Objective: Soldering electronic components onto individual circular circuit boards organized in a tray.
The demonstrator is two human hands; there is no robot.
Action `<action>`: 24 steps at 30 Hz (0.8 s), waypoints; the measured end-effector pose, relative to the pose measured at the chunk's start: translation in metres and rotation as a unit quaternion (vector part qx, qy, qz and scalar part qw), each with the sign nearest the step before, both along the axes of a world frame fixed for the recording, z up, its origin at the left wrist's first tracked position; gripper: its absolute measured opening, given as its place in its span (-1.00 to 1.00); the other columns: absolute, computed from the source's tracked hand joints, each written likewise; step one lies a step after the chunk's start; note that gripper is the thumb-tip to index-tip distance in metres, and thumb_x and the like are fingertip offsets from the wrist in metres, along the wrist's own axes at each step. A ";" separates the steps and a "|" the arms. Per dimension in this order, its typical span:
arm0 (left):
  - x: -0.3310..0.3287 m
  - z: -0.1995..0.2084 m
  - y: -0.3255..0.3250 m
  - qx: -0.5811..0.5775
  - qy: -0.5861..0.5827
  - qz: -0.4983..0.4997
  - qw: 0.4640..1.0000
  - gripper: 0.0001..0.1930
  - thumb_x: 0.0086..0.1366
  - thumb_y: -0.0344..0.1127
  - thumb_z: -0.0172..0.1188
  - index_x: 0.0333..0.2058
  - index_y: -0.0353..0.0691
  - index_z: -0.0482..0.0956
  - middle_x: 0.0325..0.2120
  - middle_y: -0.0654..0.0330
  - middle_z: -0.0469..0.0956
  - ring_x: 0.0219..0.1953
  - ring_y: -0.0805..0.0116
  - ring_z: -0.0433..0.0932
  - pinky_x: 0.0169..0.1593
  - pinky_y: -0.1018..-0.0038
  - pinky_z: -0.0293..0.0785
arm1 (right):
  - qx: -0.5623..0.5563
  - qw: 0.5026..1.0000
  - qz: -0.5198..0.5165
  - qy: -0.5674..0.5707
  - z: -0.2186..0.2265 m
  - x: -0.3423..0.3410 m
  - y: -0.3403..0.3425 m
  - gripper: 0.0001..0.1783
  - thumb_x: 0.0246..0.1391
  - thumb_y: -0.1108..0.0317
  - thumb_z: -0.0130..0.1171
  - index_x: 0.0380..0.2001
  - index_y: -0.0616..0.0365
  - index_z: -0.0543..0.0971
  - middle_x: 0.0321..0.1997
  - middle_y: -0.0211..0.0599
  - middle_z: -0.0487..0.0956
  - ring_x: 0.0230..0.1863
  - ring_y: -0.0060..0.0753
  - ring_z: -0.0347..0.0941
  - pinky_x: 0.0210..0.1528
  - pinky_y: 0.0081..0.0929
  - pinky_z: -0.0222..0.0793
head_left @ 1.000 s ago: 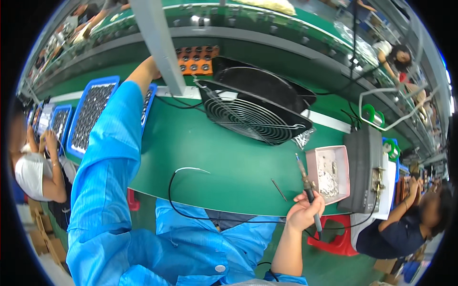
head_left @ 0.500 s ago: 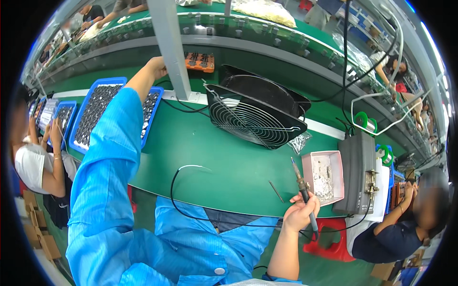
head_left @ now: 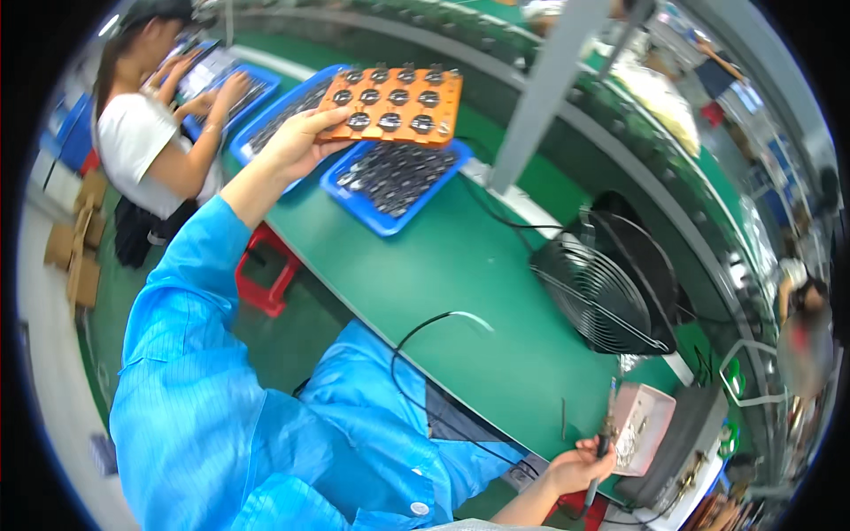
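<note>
An orange fixture board [head_left: 409,111] set with rows of round black parts is raised in my left hand [head_left: 297,149], whose fingers and thumb grip its left end. It is above two blue trays; the nearer blue tray [head_left: 387,231] is full of small black parts. At the lower right, my right hand [head_left: 575,465] is wrapped round a soldering iron [head_left: 606,435], its tip pointing up and away from me. Beside the iron stands a pale pink box [head_left: 657,427] with bits of silvery material inside.
A black fan with a wire guard [head_left: 591,296] stands at the table's far side, right of a grey post [head_left: 540,106]. A thin dark rod [head_left: 563,419] and a black cable [head_left: 403,343] lie near the front edge. A co-worker [head_left: 142,133] sits at the left.
My left hand has brought the orange fixture board from behind the post to above the blue trays. The view has turned left. My right hand still holds the soldering iron.
</note>
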State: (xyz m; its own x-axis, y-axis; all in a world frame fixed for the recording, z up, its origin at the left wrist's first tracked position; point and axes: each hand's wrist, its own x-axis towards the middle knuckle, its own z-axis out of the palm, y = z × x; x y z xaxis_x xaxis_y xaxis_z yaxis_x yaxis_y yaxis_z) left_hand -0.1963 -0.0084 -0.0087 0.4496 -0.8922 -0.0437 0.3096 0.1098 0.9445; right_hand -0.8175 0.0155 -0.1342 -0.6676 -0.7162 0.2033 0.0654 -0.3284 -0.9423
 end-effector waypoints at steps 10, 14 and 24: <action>-0.094 -0.020 0.104 -0.060 -0.024 0.033 0.997 -0.37 0.33 -0.42 0.33 0.29 -0.37 0.27 0.13 0.03 0.56 0.09 0.22 0.65 0.07 0.24 0.70 | 0.023 0.999 0.026 -0.005 0.006 -0.007 -0.003 -0.52 0.44 0.06 -0.07 -0.11 0.35 0.53 -0.38 -0.19 0.50 -0.39 -0.41 0.32 -0.27 -0.49 0.25; -0.110 -0.027 0.111 -0.046 -0.035 0.016 0.998 -0.29 0.24 -0.48 0.43 0.29 -0.37 0.25 0.13 0.03 0.54 0.15 0.25 0.59 0.17 0.24 0.62 | 0.020 1.000 0.020 0.006 0.004 -0.010 -0.003 -0.52 0.43 0.06 -0.05 -0.10 0.36 0.54 -0.38 -0.17 0.49 -0.36 -0.38 0.33 -0.24 -0.44 0.27; -0.136 -0.024 0.113 -0.022 -0.089 -0.057 0.994 -0.19 0.13 -0.43 0.55 0.28 -0.35 0.26 0.14 0.10 0.50 0.18 0.32 0.55 0.22 0.31 0.55 | 0.011 0.999 0.029 0.026 0.001 -0.014 -0.002 -0.49 0.46 0.04 -0.09 -0.11 0.36 0.56 -0.35 -0.23 0.53 -0.39 -0.46 0.32 -0.31 -0.53 0.21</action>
